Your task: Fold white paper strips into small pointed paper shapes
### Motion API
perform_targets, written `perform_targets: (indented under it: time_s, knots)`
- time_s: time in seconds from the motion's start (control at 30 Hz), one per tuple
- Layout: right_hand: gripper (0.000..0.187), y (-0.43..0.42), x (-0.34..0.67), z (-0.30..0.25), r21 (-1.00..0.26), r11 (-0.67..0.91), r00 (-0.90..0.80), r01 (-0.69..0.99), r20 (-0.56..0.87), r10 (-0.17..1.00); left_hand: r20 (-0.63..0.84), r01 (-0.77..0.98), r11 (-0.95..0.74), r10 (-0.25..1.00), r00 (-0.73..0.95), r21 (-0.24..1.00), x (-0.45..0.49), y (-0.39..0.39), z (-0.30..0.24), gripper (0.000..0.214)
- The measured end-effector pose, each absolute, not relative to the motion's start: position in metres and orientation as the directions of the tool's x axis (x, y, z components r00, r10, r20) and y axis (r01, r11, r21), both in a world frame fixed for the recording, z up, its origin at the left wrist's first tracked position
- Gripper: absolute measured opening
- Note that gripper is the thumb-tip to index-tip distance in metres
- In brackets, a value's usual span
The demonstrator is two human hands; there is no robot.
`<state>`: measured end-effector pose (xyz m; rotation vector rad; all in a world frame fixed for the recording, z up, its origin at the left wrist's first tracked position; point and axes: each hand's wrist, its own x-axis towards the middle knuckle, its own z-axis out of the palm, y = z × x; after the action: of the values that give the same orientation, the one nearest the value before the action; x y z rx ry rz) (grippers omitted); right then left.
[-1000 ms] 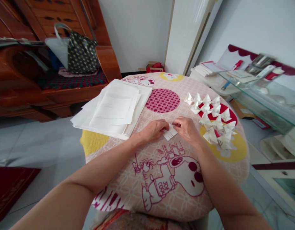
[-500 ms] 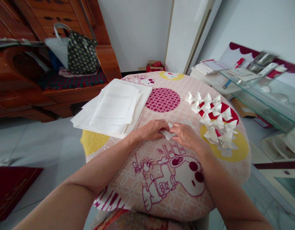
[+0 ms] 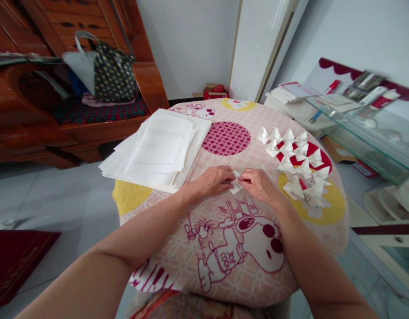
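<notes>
Between my two hands, near the middle of the round table, is a small folded piece of white printed paper (image 3: 237,188). My left hand (image 3: 215,180) pinches its left side, fingers curled. My right hand (image 3: 258,182) grips the right side between thumb and fingertips. Parts of the paper are hidden under the fingers. To the right stand several folded paper shapes (image 3: 303,169) with pointed corners, set close together in rows. A stack of loose printed sheets (image 3: 158,148) lies on the table to the left of my hands.
A pink patterned cloth (image 3: 178,248) with cartoon figures covers the table. At right, a glass shelf (image 3: 367,133) holds metal containers and papers close to the table's edge. A wooden bench (image 3: 148,88) with a dotted bag (image 3: 113,73) stands at the back left.
My right hand has shifted slightly and its fingers are drawn together more tightly at the paper's right side. The paper's visible outline is narrower. The stack and the folded shapes are unmoved.
</notes>
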<state>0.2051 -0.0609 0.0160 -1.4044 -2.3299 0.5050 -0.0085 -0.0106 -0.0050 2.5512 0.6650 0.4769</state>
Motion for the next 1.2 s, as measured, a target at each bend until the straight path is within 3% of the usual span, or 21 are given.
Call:
perform_targets:
  time_s: [0.17, 0.37, 0.53, 0.87, 1.2]
  knots:
    - [0.016, -0.058, 0.21, 0.016, -0.524, 0.355, -0.377, 0.774, 0.068, 0.924, 0.214, 0.436, -0.722, 0.616, 0.758, 0.537, 0.0, -0.014, -0.006, 0.016]
    - [0.014, -0.054, 0.211, 0.017, -0.581, 0.201, -0.264, 0.789, -0.025, 0.964, 0.097, 0.582, -0.561, 0.764, 0.637, 0.589, 0.008, -0.009, -0.002, 0.017]
    - [0.015, -0.052, 0.213, 0.019, -0.644, 0.067, -0.187, 0.762, -0.12, 0.975, 0.041, 0.633, -0.507, 0.798, 0.601, 0.585, 0.012, -0.007, 0.0, 0.024]
    - [0.02, -0.049, 0.209, 0.019, -0.627, -0.035, -0.118, 0.779, -0.2, 0.973, 0.046, 0.651, -0.476, 0.826, 0.563, 0.591, 0.014, -0.007, 0.004, 0.028]
    - [0.016, -0.051, 0.21, 0.025, -0.672, -0.184, -0.044, 0.717, -0.307, 0.951, -0.032, 0.796, -0.38, 0.894, 0.446, 0.471, 0.024, -0.011, 0.007, 0.017]
